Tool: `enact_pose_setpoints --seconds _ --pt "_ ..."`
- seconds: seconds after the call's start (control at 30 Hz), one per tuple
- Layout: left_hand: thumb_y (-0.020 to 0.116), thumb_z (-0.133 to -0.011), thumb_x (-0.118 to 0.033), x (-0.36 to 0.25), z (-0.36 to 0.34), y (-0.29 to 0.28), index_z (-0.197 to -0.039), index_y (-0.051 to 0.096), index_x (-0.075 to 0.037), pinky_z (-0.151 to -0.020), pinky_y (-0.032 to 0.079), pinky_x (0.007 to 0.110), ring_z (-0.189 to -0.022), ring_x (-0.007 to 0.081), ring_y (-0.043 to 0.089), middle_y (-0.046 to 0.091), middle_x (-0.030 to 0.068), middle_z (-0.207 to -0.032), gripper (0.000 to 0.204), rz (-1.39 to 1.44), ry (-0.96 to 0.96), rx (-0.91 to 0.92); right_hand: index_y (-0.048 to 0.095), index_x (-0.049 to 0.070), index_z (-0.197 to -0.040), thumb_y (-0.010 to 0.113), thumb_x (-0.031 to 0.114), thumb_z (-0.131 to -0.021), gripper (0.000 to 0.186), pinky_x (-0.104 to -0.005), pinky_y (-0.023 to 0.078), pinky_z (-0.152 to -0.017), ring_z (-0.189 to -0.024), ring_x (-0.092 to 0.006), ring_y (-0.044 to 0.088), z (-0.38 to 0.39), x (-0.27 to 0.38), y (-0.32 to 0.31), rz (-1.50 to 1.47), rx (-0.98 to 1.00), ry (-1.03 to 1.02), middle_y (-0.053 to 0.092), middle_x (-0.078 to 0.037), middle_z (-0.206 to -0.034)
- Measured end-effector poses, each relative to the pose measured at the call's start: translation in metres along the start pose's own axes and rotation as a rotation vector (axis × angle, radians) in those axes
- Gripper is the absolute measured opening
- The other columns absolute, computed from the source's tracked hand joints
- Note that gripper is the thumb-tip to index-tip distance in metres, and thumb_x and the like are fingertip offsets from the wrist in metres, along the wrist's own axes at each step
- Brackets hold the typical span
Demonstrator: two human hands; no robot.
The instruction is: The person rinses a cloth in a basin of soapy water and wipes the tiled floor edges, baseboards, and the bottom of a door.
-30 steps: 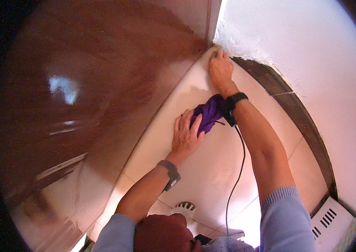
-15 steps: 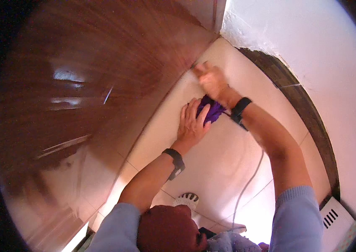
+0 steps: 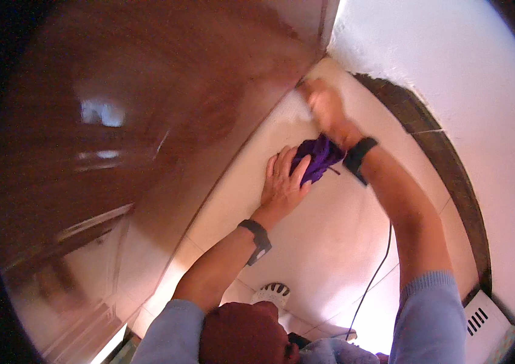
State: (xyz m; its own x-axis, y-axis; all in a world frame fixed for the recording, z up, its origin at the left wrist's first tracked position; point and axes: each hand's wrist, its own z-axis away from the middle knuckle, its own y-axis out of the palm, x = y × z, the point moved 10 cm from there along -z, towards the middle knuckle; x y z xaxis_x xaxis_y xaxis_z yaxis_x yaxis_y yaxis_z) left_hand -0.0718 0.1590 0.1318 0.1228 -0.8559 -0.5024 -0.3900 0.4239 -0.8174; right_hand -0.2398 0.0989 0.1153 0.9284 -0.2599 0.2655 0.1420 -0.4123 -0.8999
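Observation:
A crumpled purple cloth [image 3: 321, 159] lies on the pale tiled floor, in the middle of the view. My left hand [image 3: 284, 182] is on its left side, fingers spread along the floor and cloth, with a fold held between thumb and fingers. Beyond the cloth, my right hand [image 3: 325, 106] reaches to the bottom edge of a glossy brown panel [image 3: 166, 79], close to the corner. Its fingers are bent and smeared by motion; whatever they may hold is hidden. A small dark stick-like end [image 3: 334, 171] pokes out beside the cloth.
On the right rises a white wall [image 3: 476, 79] with rough, peeling plaster above a dark brown skirting [image 3: 433, 139]. A thin dark cable [image 3: 369, 282] runs across the floor below my right forearm. A white slotted box [image 3: 485, 321] stands at lower right.
Both hands and the purple cloth appear slightly further right in the view. My right hand is still at the panel's lower edge, blurred in both frames.

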Motion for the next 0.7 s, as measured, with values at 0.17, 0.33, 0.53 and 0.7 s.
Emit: enact_pose_setpoints --seconds 0.17,0.33,0.53,0.7 --pt "0.064 -0.071 -0.012 0.001 -0.004 0.007 -0.122 0.042 -0.005 -0.1 0.026 0.05 -0.119 0.0372 0.038 0.041 0.0208 -0.122 0.056 -0.019 -0.05 0.024 0.065 0.012 -0.099 0.051 0.011 -0.081 0.023 -0.036 0.046 -0.08 -0.097 -0.0277 0.053 -0.01 -0.044 -0.001 0.136 0.014 0.192 0.06 -0.006 -0.103" --pt "0.065 -0.072 -0.018 0.002 -0.003 -0.002 -0.12 0.044 -0.005 -0.1 0.027 0.049 -0.119 0.0365 0.037 0.041 0.0207 -0.121 0.054 -0.03 0.009 -0.039 0.06 0.008 -0.103 0.053 0.007 -0.074 0.03 -0.0388 0.046 -0.08 -0.093 -0.0337 0.052 -0.003 -0.001 0.002 0.11 -0.064 0.148 0.056 -0.008 -0.109" --pt "0.066 -0.073 -0.02 0.016 0.009 0.03 -0.119 0.045 -0.004 -0.101 0.028 0.046 -0.116 0.0349 0.039 0.045 0.0196 -0.119 0.053 -0.024 -0.018 0.013 0.062 0.006 -0.086 0.056 0.008 -0.07 0.017 -0.041 0.049 -0.074 -0.093 -0.0344 0.051 0.016 0.063 0.024 0.171 0.032 0.09 0.054 -0.013 -0.1" --pt "0.061 -0.078 -0.025 -0.029 0.065 0.033 -0.115 0.045 -0.002 -0.1 0.03 0.043 -0.114 0.033 0.041 0.046 0.0198 -0.12 0.046 0.417 -0.076 0.115 0.066 0.005 -0.077 0.057 0.009 -0.07 0.012 -0.0393 0.048 -0.074 -0.094 -0.0305 0.051 0.048 0.159 0.035 0.119 0.053 0.039 0.053 -0.015 -0.099"
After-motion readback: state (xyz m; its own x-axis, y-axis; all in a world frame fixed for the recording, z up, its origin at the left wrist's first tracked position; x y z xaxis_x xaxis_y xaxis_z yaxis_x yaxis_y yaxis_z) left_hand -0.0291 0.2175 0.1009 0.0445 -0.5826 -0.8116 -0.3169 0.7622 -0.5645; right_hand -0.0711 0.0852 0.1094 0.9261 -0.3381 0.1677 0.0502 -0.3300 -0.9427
